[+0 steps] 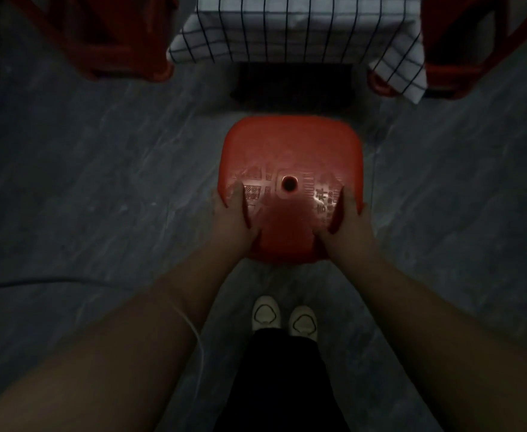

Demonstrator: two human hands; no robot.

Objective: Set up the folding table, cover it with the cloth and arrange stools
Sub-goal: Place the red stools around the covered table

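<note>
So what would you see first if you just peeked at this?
The bright red stool in the middle grabs the eye, with the left hand and right hand gripping its seat edges. Beyond it, at the top of the picture, the checked cloth hangs down, flanked by the top-left stool and the top-right stool.

Dim home room: marbled floor (84, 182), checked tablecloth (287, 26), red plastic stools (290, 151)
</note>
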